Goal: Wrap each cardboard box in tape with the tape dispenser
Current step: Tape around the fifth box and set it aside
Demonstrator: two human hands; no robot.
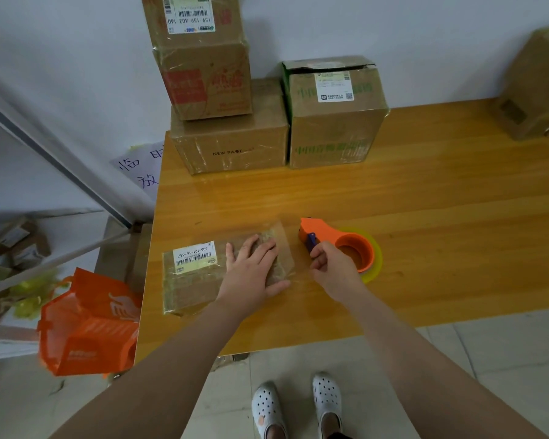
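The left hand (254, 274) is lying flat, fingers straight and spread, pressing on the right end of the flat cardboard box (194, 280) on the desk (425, 217). Just to its right, the right hand (333, 270) is gripping the orange tape dispenser (339, 239), fingers curled round its handle. Stacked boxes (232, 144) are standing well beyond both hands.

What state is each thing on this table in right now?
flat cardboard box: lying flat, glossy with tape, pressed by the left hand.
tape dispenser: resting on the table, gripped by the right hand.
left hand: fingers straight, palm down.
right hand: fingers curled round the tape dispenser.
red-printed box: stacked on the plain box.
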